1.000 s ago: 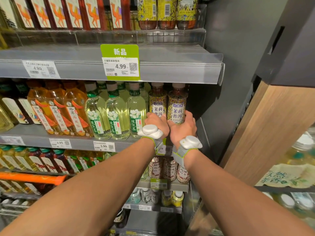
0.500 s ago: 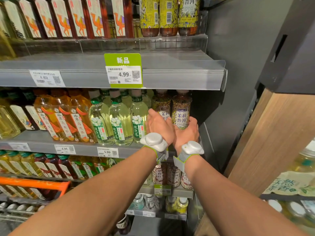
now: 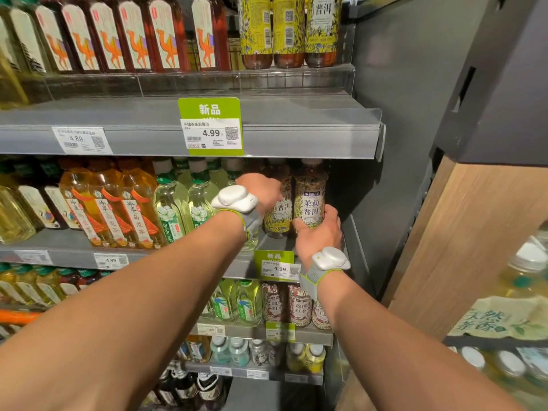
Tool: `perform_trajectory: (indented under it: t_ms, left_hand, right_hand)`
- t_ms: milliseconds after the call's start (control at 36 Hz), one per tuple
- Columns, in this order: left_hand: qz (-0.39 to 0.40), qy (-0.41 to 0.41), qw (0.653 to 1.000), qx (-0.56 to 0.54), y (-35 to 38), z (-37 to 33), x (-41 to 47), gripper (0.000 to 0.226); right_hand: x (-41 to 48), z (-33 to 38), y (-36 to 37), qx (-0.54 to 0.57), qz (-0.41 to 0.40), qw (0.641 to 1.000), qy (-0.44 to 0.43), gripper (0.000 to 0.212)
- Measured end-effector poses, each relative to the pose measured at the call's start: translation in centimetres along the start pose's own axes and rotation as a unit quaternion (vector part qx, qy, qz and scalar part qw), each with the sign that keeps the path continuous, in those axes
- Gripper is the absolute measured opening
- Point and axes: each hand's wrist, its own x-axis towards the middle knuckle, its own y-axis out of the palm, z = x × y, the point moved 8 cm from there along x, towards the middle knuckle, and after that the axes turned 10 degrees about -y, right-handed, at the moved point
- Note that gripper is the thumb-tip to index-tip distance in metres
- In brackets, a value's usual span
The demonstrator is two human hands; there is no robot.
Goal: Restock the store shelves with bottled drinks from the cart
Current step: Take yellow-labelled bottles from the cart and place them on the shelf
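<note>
- Two bare forearms reach forward to the grey metal middle shelf (image 3: 71, 257), each wrist wearing a white plastic device on a grey strap edged in green.
- The right hand (image 3: 318, 232) grasps the base of a brown tea bottle with a yellow floral label (image 3: 310, 200); thumb and fingers curl round its lower end.
- That bottle is upright at the right end of the shelf row, its bottom at the shelf's front edge, close to the dark grey side wall (image 3: 400, 114).
- The left hand (image 3: 261, 192) lies against the upper part of a second yellow-labelled brown tea bottle (image 3: 278, 223), which stands just beside the first and touches it.
- Its fingers are blurred and partly hidden behind the hand, so I cannot tell whether they grip this bottle or only rest on it.
- A green price tag marked 4.99 (image 3: 274, 265) hangs on the shelf edge below both bottles, between the two wrists.
- Left of the hands stand pale green tea bottles with white flower labels (image 3: 169, 209), then amber bottles with orange-striped labels (image 3: 103, 203).
- On the shelf above, dark red bottles with camel labels (image 3: 136, 40) fill the left side.
</note>
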Motion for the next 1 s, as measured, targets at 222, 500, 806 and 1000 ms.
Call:
perform_trajectory:
  t_ms: [222,500,806,1000]
  left_hand:
    - [-0.066,0.048,0.98,0.179,0.3,-0.3,-0.3,0.044]
    - [0.105,-0.026,0.992,-0.059,1.3,1.6,0.3,0.028]
    - [0.165,-0.044,0.961,-0.216,1.1,2.4,0.3,0.022]
    - [0.102,0.028,0.983,-0.15,1.0,2.0,0.2,0.03]
  right_hand:
    - [0.1,-0.3,0.1,0.004,0.0,1.0,-0.001,0.06]
    - [0.4,0.0,0.3,-0.003,0.0,1.0,-0.001,0.059]
    - [0.1,0.5,0.9,-0.034,0.036,0.998,-0.038,0.064]
    - [0.0,0.5,0.7,-0.029,0.03,0.999,-0.032,0.064]
